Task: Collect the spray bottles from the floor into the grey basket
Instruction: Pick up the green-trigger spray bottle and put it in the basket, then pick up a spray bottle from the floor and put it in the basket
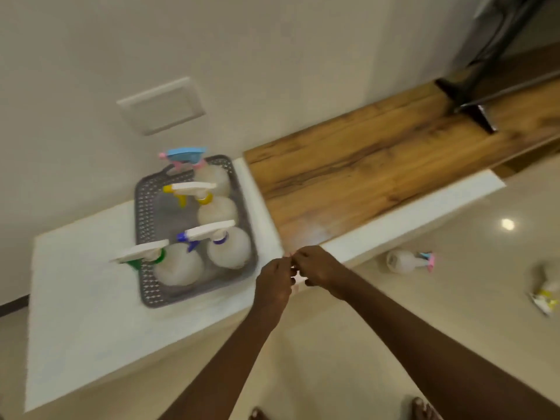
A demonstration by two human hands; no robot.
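Observation:
The grey basket [145, 213] stands on a white ledge [85, 298] and holds several translucent spray bottles upright, among them a green-collared one [178, 265] and a blue-collared one [230, 248]. On the floor to the right lies a bottle with a pink and blue trigger [403, 261]. A blurred bottle with a yellow trigger [545, 294] lies at the right edge. My left hand [274, 280] and my right hand [318, 268] meet fingertip to fingertip just right of the basket, over the ledge's front edge. Their fingers are curled, and neither holds a bottle.
A wooden shelf top [378, 165] runs right from the basket along the wall. Black stand legs [478, 101] rest on its far end. A blank wall plate [162, 106] sits above the basket. Glossy beige floor tiles [424, 313] spread below; my bare toes [421, 410] show at the bottom.

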